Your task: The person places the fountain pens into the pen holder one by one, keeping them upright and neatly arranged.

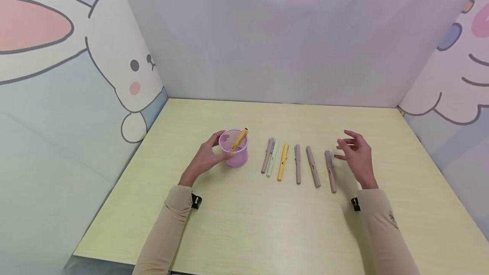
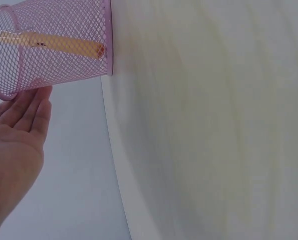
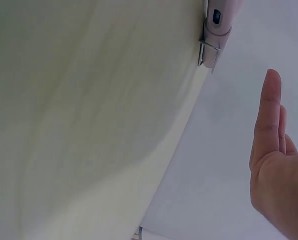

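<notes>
My left hand [image 1: 209, 152] holds a pink mesh pen cup [image 1: 237, 157], thumb on its near side and fingers at its far side. The cup stands upright on the table, and a yellow pen [image 1: 240, 139] leans inside; the mesh shows this pen [image 2: 64, 45] in the left wrist view. My right hand [image 1: 357, 156] hovers just right of the rightmost grey-mauve pen [image 1: 330, 172], its fingers loosely bent and holding nothing. In the right wrist view, the clip end of a grey-mauve pen [image 3: 218, 30] shows near the fingers [image 3: 269, 110].
Between cup and right hand lies a row of pens: a grey-mauve pen [image 1: 267, 156] beside a mint green pen [image 1: 272, 159], a yellow pen [image 1: 283, 162], then two more grey-mauve pens [image 1: 297, 164]. The pale wood-look table [image 1: 244, 232] meets a plain back wall and cartoon-printed side panels.
</notes>
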Action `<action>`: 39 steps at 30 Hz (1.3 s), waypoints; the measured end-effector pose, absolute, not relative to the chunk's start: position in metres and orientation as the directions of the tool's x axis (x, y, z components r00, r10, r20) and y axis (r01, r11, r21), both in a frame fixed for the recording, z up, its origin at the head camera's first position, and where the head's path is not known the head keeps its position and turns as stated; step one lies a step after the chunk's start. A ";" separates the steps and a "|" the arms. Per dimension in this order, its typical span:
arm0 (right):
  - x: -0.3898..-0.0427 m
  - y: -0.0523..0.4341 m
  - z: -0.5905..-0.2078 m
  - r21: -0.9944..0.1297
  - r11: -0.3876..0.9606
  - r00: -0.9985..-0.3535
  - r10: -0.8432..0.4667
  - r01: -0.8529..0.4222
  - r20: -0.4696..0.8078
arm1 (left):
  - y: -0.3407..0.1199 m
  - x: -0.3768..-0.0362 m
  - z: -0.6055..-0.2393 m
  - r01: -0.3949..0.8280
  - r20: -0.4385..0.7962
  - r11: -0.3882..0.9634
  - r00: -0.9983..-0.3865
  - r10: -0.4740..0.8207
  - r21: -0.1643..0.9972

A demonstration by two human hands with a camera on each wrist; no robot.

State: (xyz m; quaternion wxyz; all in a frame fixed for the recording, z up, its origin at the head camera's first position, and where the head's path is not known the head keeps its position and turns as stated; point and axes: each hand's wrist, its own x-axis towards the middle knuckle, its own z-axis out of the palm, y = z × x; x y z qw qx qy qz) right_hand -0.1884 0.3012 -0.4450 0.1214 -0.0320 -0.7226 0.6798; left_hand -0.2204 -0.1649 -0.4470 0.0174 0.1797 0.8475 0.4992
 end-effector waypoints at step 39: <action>-0.180 0.311 -0.443 -0.925 0.320 -0.977 0.006 0.204 -0.213 | -0.165 -0.218 -0.444 0.275 0.136 0.436 -0.936 0.323 0.857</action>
